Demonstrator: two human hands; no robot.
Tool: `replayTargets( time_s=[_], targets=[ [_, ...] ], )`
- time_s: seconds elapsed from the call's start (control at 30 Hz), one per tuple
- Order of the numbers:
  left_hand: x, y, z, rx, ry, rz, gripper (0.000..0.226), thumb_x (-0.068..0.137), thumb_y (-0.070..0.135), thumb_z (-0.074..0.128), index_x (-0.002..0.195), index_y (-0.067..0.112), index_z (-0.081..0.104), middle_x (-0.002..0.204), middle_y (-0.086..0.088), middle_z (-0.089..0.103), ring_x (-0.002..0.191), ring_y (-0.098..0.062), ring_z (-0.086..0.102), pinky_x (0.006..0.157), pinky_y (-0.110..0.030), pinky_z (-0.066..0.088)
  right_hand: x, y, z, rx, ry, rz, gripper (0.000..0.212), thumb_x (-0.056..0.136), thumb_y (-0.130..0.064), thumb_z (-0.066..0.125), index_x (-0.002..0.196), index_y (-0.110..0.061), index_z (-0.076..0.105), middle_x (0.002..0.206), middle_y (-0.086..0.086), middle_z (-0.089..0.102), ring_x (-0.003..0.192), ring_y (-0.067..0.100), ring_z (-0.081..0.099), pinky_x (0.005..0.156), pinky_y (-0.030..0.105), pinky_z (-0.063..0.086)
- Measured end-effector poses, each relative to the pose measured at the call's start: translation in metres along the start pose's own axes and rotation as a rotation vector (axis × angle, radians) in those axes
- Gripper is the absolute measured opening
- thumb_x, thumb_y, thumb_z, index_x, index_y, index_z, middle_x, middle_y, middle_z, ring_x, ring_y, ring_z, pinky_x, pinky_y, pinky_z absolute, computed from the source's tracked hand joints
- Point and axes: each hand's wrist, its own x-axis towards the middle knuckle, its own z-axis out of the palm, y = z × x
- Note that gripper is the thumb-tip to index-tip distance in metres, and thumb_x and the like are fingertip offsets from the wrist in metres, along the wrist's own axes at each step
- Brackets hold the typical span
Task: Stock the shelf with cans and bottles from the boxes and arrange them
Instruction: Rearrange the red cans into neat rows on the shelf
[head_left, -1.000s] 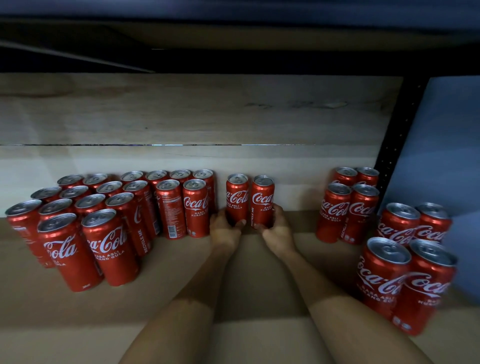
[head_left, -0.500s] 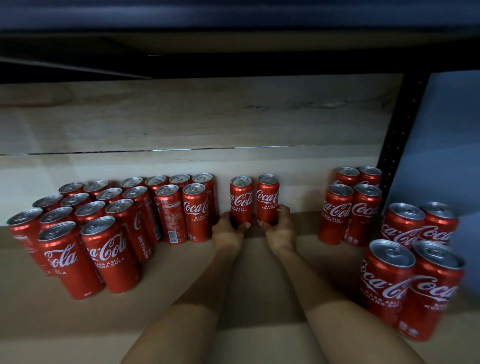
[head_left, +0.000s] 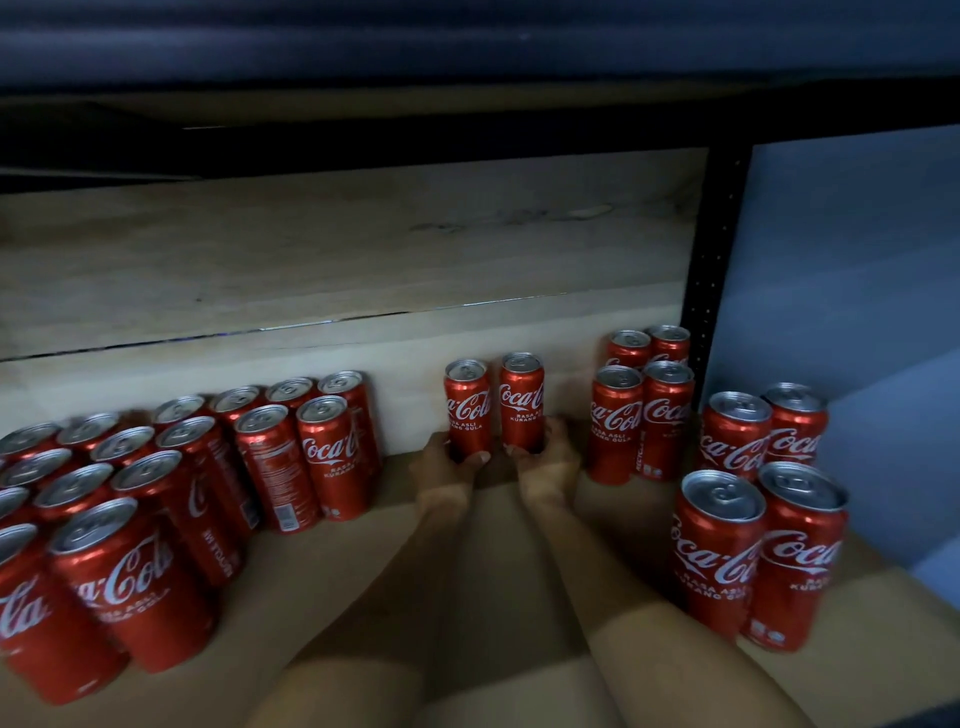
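Two upright Coca-Cola cans stand side by side at the shelf (head_left: 493, 545) back, the left can (head_left: 467, 408) gripped low by the left hand (head_left: 448, 467), the right can (head_left: 522, 400) by the right hand (head_left: 551, 462), both forearms reaching toward 12 o'clock.

Red cans (head_left: 521, 402): metal, glossy painted sides, bare silvery brushed-looking tops. Shelf board (head_left: 509, 561), lower centre of frame: matt brown, smooth, wood or fibreboard, cannot tell which. Back panel (head_left: 337, 249), upper centre: pale wood, matt, visible grain and stains. Upright post (head_left: 711, 249), upper right: black metal, perforated, dull finish. Wall (head_left: 857, 260), far right: matt blue-grey, smooth.
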Motion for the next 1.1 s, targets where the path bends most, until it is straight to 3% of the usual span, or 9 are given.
replayTargets(
  time_s=[0.13,0.27,0.4,0.57,1.1],
  targets=[
    [0.007,-0.002,0.007,-0.020,-0.009,0.007,0.061,0.076,0.024,0.082,0.129,0.010,0.057,0.128,-0.010,0.064,0.117,-0.026,0.060,0.106,-0.040,0.044,0.000,0.004,-0.001,0.023,0.019,-0.035,0.042,0.079,-0.012,0.077,0.118,-0.018,0.061,0.117,0.004,0.068,0.108,0.021,0.064,0.100,0.040,0.049],
    [0.011,-0.002,0.008,-0.017,-0.015,0.020,0.059,0.078,0.023,0.081,0.130,0.009,0.056,0.129,-0.011,0.063,0.119,-0.027,0.058,0.103,-0.035,0.042,0.001,0.008,0.000,0.047,-0.006,-0.028,0.049,0.079,-0.006,0.076,0.125,-0.016,0.061,0.122,0.004,0.067,0.112,0.020,0.062,0.103,0.039,0.047],
    [0.012,-0.002,0.008,0.006,0.005,0.030,0.055,0.078,0.022,0.080,0.127,0.008,0.058,0.127,-0.011,0.065,0.117,-0.027,0.060,0.101,-0.033,0.042,0.001,0.000,-0.002,-0.020,-0.019,-0.033,0.042,0.084,-0.009,0.073,0.124,-0.014,0.060,0.122,0.005,0.065,0.111,0.019,0.060,0.097,0.027,0.041],
    [0.013,-0.002,0.008,0.010,0.025,0.018,0.056,0.080,0.023,0.079,0.130,0.009,0.056,0.129,-0.011,0.063,0.119,-0.027,0.058,0.101,-0.032,0.041,0.002,-0.001,0.002,-0.115,-0.080,-0.020,0.047,0.083,-0.019,0.075,0.126,-0.020,0.057,0.126,0.004,0.064,0.117,0.024,0.059,0.105,0.042,0.043],
    [0.014,-0.002,0.009,0.031,0.049,-0.007,0.056,0.082,0.027,0.077,0.131,0.010,0.055,0.130,-0.010,0.062,0.121,-0.027,0.057,0.103,-0.039,0.042,0.005,-0.006,0.004,-0.202,-0.125,-0.007,0.045,0.086,-0.022,0.071,0.128,-0.019,0.055,0.129,0.005,0.061,0.121,0.027,0.057,0.103,0.042,0.042]
  ],
)
